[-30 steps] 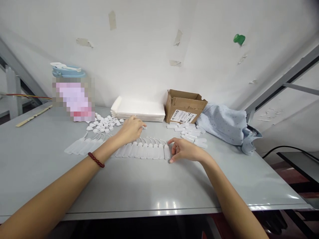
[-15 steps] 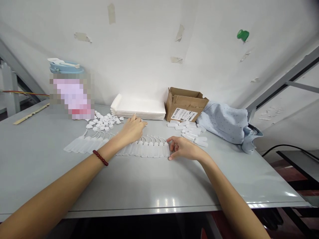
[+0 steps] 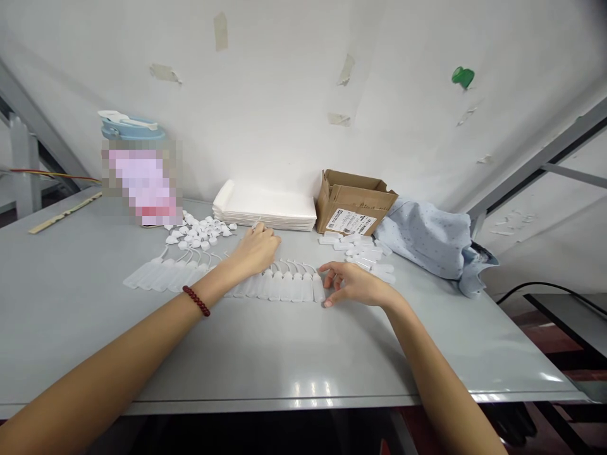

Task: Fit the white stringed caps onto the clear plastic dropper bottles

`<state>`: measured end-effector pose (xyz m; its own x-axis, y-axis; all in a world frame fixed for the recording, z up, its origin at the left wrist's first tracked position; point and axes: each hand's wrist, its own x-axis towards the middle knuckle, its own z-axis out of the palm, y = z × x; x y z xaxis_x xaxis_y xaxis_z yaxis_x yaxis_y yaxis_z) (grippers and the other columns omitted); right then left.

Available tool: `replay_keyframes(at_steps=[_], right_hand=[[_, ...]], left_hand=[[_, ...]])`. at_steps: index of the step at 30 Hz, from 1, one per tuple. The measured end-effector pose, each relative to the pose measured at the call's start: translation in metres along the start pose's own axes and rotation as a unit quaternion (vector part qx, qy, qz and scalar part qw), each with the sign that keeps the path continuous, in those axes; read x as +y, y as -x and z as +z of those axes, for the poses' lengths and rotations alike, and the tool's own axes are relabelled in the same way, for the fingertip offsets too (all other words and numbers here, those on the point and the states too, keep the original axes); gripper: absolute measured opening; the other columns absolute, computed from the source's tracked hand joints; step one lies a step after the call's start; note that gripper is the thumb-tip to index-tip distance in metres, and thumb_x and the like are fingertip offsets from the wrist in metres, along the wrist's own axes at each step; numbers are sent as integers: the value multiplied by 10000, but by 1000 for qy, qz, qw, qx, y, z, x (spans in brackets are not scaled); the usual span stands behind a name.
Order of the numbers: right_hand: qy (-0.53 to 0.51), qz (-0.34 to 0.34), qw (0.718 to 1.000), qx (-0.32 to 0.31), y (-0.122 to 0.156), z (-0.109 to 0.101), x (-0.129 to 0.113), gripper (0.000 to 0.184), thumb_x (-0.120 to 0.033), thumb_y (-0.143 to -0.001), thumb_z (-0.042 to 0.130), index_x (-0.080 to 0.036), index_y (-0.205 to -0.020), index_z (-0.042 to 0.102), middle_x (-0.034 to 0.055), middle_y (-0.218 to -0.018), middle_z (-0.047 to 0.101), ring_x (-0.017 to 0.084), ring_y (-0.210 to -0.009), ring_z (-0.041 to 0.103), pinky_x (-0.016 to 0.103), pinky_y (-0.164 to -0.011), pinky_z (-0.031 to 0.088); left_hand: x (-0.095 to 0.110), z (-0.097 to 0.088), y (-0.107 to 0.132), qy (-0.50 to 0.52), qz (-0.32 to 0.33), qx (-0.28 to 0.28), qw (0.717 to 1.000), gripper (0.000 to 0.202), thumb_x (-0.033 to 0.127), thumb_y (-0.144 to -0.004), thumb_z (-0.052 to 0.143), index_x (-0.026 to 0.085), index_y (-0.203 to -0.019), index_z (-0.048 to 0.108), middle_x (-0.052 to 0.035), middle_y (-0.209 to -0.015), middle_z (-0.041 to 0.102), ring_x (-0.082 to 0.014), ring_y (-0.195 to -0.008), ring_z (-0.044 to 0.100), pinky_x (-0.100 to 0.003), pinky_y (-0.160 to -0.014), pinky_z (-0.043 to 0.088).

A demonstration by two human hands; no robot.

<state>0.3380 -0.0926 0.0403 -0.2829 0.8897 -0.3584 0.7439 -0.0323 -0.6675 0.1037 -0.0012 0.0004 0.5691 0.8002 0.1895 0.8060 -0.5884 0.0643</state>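
- Key relation: end piece [image 3: 318, 288] of the row of translucent pieces [image 3: 285, 287] lies just left of the right hand [image 3: 353, 285], at its fingertips. Right hand is the nearer of the 2.
- End piece's long axis runs near-to-far, roughly square to the row, which runs left-right on the grey table [image 3: 237, 360]. Pieces at the row's left end slant, far ends to the right.
- Right hand: thumb and index spread wide, 1 by each end of that piece. Touching or just beside, can't tell.
- Left hand [image 3: 258, 251]: palm down, fingers bent, past the row's far side. Grip hidden, can't tell if it holds anything.
- In the way: left hand and wrist cover mid-row; thin cords [image 3: 307, 268] curl off the far ends.
- Around: small white caps [image 3: 202, 234] heaped far left of the left hand; loose pieces [image 3: 363, 251] beyond the right hand, in front of the cardboard box [image 3: 353, 202]. White stack [image 3: 270, 208] behind the left hand, blue cloth [image 3: 422, 240] right of the box.
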Motion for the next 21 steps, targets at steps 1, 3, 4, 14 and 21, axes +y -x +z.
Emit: replay_keyframes(at_steps=[1, 3, 4, 14, 21], right_hand=[[2, 1, 1000, 1, 2, -2, 0, 680, -252, -576, 789, -170, -1198, 527, 32, -940, 635, 152, -750, 561, 296, -712, 450], [9, 3, 1000, 12, 6, -8, 0, 687, -266, -593, 779, -165, -1217, 512, 48, -962, 641, 164, -776, 570, 301, -716, 450], [13, 6, 1000, 27, 8, -12, 0, 676, -280, -611, 768, -160, -1223, 507, 59, -973, 642, 171, -792, 573, 302, -716, 450], [246, 105, 943, 200, 5, -32, 28, 406, -219, -741, 658, -164, -1133, 570, 95, -1059, 621, 215, -901, 587, 286, -699, 429], [299, 115, 924, 210, 3, -27, 25, 326, -122, -752, 629, -134, -1077, 616, 137, -1099, 606, 253, -956, 583, 301, -721, 411]], left_hand=[[1, -1, 0, 3, -3, -1, 1000, 347, 66, -727, 420, 182, -920, 684, -131, -931, 635, -315, -1002, 485, -419, -781, 405], [2, -4, 1, 13, -12, 0, 1000, 339, 68, -734, 414, 174, -906, 685, -130, -920, 641, -313, -992, 501, -412, -772, 412], [3, -7, 1, 20, -18, 2, 1000, 341, 71, -742, 408, 170, -917, 684, -128, -925, 646, -313, -991, 509, -412, -773, 415], [-16, -34, 6, 82, -78, 74, 991, 238, 199, -796, 449, 141, -899, 656, -109, -919, 684, -287, -940, 571, -409, -808, 449], [-20, -43, 6, 144, -134, 169, 966, 218, 291, -807, 492, 169, -818, 672, -103, -950, 659, -268, -953, 570, -401, -852, 440]])
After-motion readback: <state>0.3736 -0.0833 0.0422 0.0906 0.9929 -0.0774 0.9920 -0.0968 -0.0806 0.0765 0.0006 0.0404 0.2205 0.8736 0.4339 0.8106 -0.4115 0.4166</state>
